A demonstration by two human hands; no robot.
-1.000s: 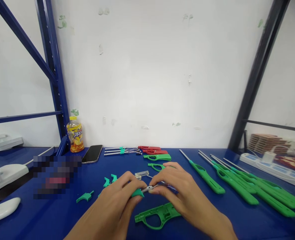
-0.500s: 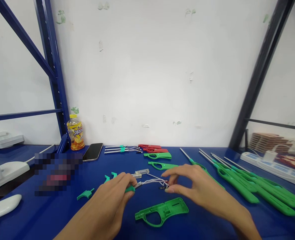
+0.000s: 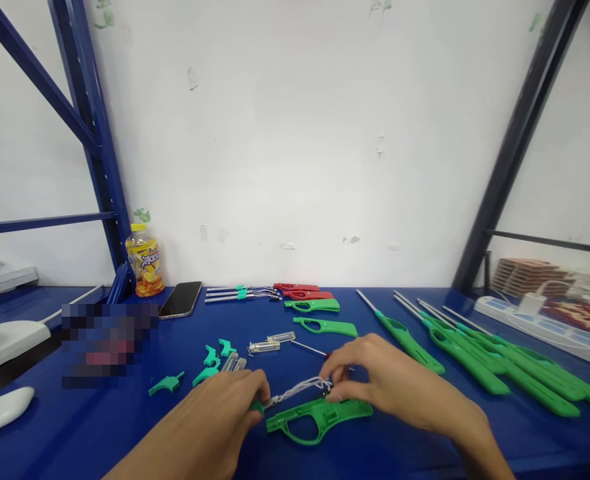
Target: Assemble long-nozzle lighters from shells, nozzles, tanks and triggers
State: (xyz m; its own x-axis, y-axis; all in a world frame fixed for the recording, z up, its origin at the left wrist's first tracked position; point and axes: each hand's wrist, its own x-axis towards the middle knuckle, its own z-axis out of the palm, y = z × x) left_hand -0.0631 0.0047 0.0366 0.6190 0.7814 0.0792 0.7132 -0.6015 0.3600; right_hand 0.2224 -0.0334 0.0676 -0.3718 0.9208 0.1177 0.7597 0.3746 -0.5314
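Observation:
My left hand point(image 3: 219, 410) is closed around a lighter nozzle rod, with its green-teal collar point(image 3: 257, 405) showing at the fingertips. White wires point(image 3: 299, 385) run from it to my right hand point(image 3: 379, 373), which pinches their far end at a small black igniter piece point(image 3: 326, 391). Under the wires lies a green lighter handle half point(image 3: 305, 437), its hollow inside facing up. Teal triggers point(image 3: 167, 384) and clear fuel tanks point(image 3: 265, 347) lie beyond my left hand. A thin metal shaft point(image 3: 309, 348) lies partly hidden behind my right fingers.
Several assembled green lighters point(image 3: 467, 360) spread across the right side. Green shells point(image 3: 325, 326), red shells point(image 3: 307, 294) and wired rods point(image 3: 239, 293) lie at the back. A phone point(image 3: 181, 300) and a bottle point(image 3: 145, 263) stand back left; a power strip point(image 3: 505, 317) lies right.
Both hands have come lower and nearer, bringing the wires and black igniter piece over the green handle half. The view has shifted slightly.

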